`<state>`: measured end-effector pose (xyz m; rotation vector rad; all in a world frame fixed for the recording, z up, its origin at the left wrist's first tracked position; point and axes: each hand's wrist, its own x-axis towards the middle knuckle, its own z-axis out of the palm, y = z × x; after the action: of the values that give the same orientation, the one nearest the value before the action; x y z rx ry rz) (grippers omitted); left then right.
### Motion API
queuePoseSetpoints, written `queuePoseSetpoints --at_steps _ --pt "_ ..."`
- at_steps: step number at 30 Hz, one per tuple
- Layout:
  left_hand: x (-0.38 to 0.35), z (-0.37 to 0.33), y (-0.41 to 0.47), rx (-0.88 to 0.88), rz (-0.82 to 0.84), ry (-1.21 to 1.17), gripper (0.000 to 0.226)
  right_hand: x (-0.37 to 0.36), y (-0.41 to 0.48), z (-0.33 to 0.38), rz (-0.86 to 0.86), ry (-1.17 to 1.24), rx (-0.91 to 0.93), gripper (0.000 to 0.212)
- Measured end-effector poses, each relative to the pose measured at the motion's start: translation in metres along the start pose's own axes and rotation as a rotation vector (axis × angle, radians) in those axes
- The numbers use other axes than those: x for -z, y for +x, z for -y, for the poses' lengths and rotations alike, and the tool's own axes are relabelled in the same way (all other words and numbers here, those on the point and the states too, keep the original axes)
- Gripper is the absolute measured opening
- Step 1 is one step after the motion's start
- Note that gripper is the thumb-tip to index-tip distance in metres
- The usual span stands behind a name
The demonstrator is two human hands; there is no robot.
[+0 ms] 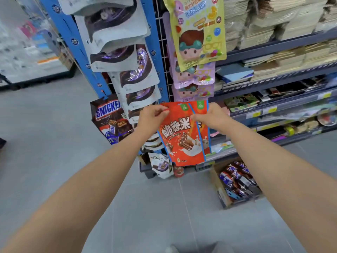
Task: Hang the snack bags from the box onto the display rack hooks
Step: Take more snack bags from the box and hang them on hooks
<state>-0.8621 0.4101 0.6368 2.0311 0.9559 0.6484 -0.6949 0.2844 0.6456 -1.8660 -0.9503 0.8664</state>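
Note:
Two red snack bags [184, 136] with white lettering hang overlapped in front of the wire display rack [165, 52], just below the lilac bags. My left hand [152, 115] pinches the front bag's upper left corner. My right hand [209, 115] grips the bags at their upper right side. The hook behind the bags is hidden. A cardboard box [218, 189] with several dark snack bags [237, 179] stands on the floor at the lower right.
White and purple Dove bags [124, 57] fill the blue column at left, with a Snickers bag [111, 121] beside them. A yellow cartoon bag [198, 31] hangs above. Shelves of notebooks [273, 42] run along the right. Grey floor lies below.

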Motion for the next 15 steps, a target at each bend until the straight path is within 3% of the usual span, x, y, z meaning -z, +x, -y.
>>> queuePoseSetpoints --at_steps 6,9,11,15 --pt "-0.026 0.023 -0.006 0.066 -0.075 0.230 0.014 -0.011 0.007 -0.030 0.071 -0.144 -0.068 0.042" --pt "-0.044 0.036 -0.011 -0.094 -0.140 0.419 0.011 -0.010 0.012 -0.051 0.041 -0.252 -0.058 0.021" --pt "-0.059 0.052 -0.017 -0.162 -0.151 0.551 0.012 -0.012 0.019 -0.070 0.000 -0.310 -0.018 0.015" --pt "-0.065 0.078 -0.010 -0.138 -0.146 0.649 0.012 -0.009 0.029 -0.089 -0.168 -0.379 -0.041 0.030"
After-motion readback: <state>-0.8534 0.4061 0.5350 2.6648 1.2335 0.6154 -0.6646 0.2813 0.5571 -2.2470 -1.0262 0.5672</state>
